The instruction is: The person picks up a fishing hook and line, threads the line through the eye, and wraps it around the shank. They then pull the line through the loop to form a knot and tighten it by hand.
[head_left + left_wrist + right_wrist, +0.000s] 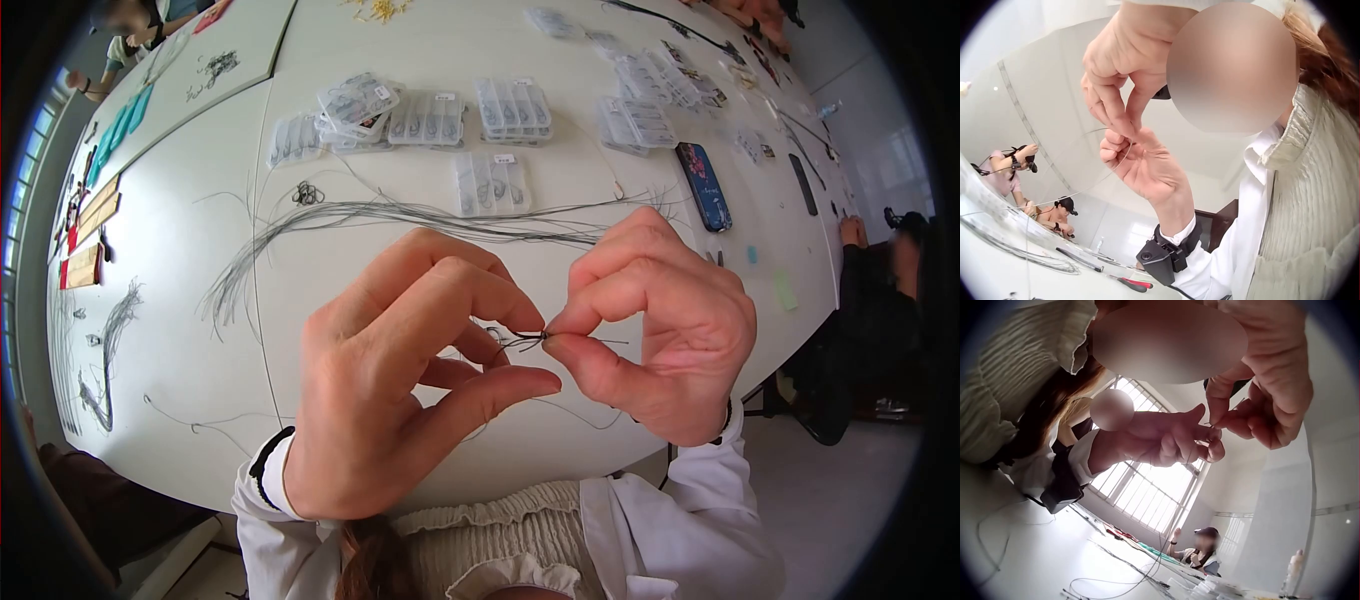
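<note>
In the head view both hands meet over the near part of the table, at a small dark knot (pixel 544 337) in thin wire-like line. The right hand (pixel 665 330) pinches the knot between thumb and index fingertip, and a short end of line sticks out past its fingers. The left hand (pixel 390 370) curls its fingers round the dark strands on the other side. Its index fingertip is right at the knot, while its thumb stands apart below. A long loop of thin line (pixel 1100 181) hangs from the hands in the left wrist view. The left fingers partly hide the strands.
A long bundle of thin dark line (pixel 400 212) lies across the table beyond the hands. Behind it stand clear plastic boxes (pixel 425 118) with hooks inside. A dark phone (pixel 705 187) lies to the right. Other people sit around the table.
</note>
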A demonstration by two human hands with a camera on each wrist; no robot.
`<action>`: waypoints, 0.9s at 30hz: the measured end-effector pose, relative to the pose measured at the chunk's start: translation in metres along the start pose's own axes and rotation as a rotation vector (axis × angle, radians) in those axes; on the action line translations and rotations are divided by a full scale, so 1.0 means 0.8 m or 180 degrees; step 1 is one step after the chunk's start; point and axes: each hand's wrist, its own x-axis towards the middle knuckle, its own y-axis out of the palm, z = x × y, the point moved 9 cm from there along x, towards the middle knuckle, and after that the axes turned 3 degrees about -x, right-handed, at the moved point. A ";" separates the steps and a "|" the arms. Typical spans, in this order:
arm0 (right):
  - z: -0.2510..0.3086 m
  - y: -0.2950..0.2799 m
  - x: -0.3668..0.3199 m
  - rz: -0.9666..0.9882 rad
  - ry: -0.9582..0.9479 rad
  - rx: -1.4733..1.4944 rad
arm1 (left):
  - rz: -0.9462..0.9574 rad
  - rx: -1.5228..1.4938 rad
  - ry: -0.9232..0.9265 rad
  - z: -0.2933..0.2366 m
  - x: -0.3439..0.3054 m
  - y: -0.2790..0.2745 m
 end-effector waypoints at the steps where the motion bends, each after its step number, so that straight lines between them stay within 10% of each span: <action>1: 0.002 0.000 0.000 0.0013 -0.0057 -0.0059 | 0.0000 0.0000 -0.0001 0.002 0.000 -0.001; 15: 0.011 0.002 0.001 0.0182 -0.0133 -0.0510 | -0.0053 0.1191 0.0787 -0.022 -0.001 -0.008; 27: -0.030 0.024 0.001 0.0552 0.0622 0.0998 | -0.0210 0.1192 0.1256 -0.033 -0.003 -0.009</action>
